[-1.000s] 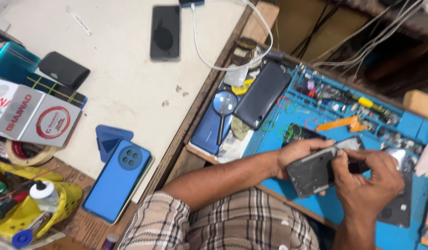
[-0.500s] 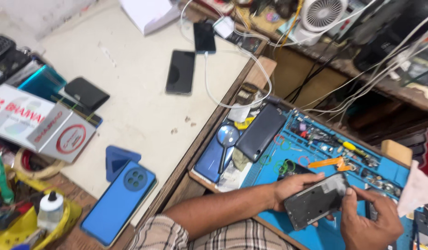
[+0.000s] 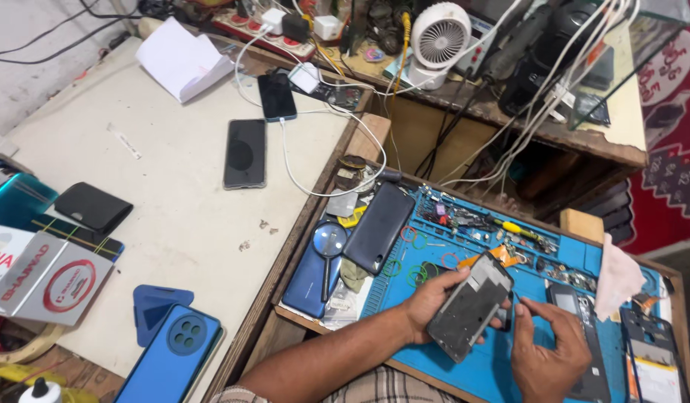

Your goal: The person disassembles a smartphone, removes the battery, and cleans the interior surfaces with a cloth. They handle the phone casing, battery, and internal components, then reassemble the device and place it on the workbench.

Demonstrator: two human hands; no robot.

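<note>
Holding the stripped phone frame (image 3: 473,306) tilted over the blue mat (image 3: 464,377), left hand (image 3: 433,302) clamped on it; right hand (image 3: 546,351) loosely curled, empty, just beside. Looks mid-teardown, parts scattered, reassembly still ahead.

Phone frame (image 3: 473,306): dull grey metal, scuffed. Work mat (image 3: 464,373): matt blue rubber. At 10 o'clock, bench (image 3: 173,201) top: matt, stained cream laminate, bare wooden edge.

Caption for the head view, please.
Left hand holds an opened phone frame over a blue repair mat; right hand alongside.
</note>
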